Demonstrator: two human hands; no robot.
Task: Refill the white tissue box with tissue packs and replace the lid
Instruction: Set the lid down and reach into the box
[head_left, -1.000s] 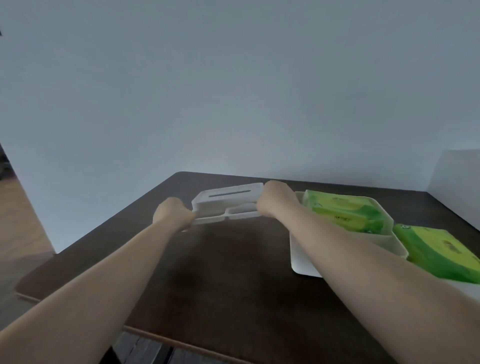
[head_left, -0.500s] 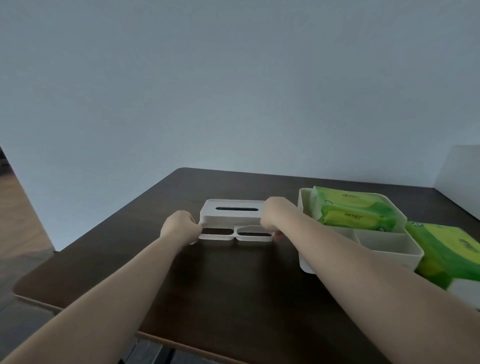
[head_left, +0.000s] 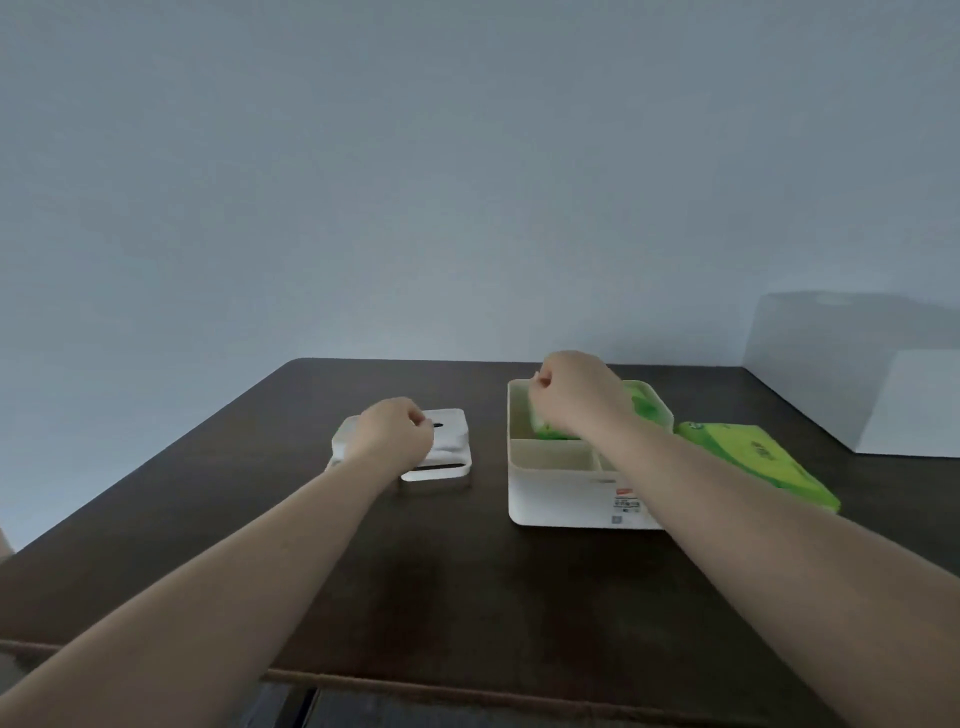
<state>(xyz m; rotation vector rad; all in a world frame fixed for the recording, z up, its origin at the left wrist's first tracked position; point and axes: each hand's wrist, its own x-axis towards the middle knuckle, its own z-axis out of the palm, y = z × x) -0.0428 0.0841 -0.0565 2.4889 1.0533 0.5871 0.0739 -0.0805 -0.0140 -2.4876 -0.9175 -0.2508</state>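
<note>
Currently my right hand (head_left: 574, 397) hovers curled over the tissue box (head_left: 558, 499) and its pack (head_left: 644, 410); my left hand (head_left: 389, 434) — curled, grip unclear — rests on the lid (head_left: 447, 457), lying left of the box.

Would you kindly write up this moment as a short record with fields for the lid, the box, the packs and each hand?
lid: off the box, lying on the table, left of the box
white tissue box: open, one green pack in its far compartment
spare pack: on the table, right of the box
left hand: curled over the lid
right hand: over the box, at the pack inside
</note>
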